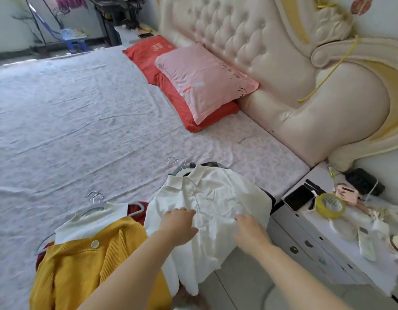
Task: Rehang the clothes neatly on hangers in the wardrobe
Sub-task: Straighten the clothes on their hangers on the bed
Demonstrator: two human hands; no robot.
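Note:
A white collared shirt (218, 193) lies on top of a pile of hangered clothes at the bed's near edge, its hem hanging over the side. My left hand (179, 227) rests flat on the shirt's front with fingers straight. My right hand (249, 233) lies on the shirt's right side, fingers relaxed. Several metal hanger hooks (178, 162) stick out above the collar. To the left lies a second pile: a yellow cardigan (81, 260) over a white top (90, 222), with hooks (95, 196) and a red garment (137, 211) beneath.
The bed (81, 121) has a pale floral sheet, a pink pillow (204, 83) on a red pillow (149, 52), and a tufted cream headboard (260, 52). A white nightstand (323, 253) at right holds yellow tape (330, 205), a phone and small items.

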